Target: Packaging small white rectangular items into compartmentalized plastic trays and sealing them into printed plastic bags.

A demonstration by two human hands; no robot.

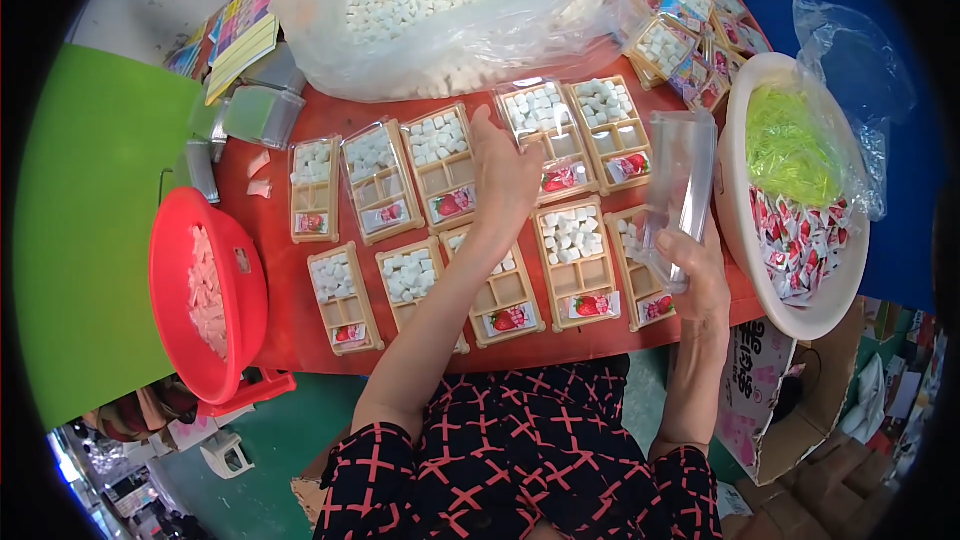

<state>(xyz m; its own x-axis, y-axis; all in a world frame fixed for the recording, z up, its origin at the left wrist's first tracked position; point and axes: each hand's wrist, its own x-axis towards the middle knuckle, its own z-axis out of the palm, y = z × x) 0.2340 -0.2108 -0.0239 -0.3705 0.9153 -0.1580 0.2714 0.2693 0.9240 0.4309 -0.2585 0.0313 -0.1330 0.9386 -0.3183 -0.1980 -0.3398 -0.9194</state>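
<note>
My right hand grips clear plastic lids, held upright in a stack at the right of the trays. Between two trays of the back row, my left hand reaches out with finger and thumb apart. It is at the left edge of a beige tray with a clear cover over it; whether the fingers touch that cover I cannot tell. Two rows of these compartment trays hold white marshmallow-like cubes and a strawberry-printed sachet each. My left forearm partly hides trays in the front row.
A large clear bag of white cubes lies at the back. At left stands a red basket with pink pieces. The white basin at right holds green strips and sachets. Filled packs pile behind it; more clear lids lie back left.
</note>
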